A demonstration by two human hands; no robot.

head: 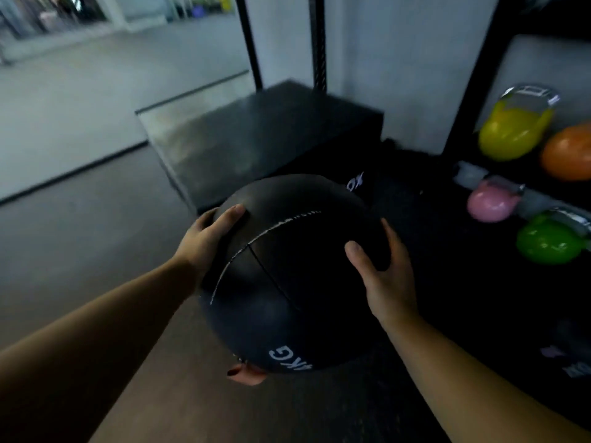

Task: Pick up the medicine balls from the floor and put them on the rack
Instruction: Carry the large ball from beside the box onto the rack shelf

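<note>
From the head camera, a large black medicine ball (287,276) is held off the floor (80,235) in front of the person, between both hands. The left hand (208,238) is spread wide against the ball's left side with the thumb lying over the top. The right hand (387,276) is spread wide against the right side, thumb on the upper face and fingers curling round the far edge. White lettering ending in "KG" shows low on the ball. A toe (246,374) peeks out just under it.

To the right stands a dark rack (473,91) with kettlebells on its shelves: a yellow one (511,132) and an orange one (569,155) above, a pink one (489,204) and a green one (550,241) below. Ahead sits a black box (256,139). Beyond the ball another dark round shape with white print is too dim to make out.

The step in hand looks like the carry: the ball is lifted and not yet on the rack. The next move likely calls for swinging it right toward a free spot, keeping both palms pressing inward so it does not slip, and clearing the kettlebells.
</note>
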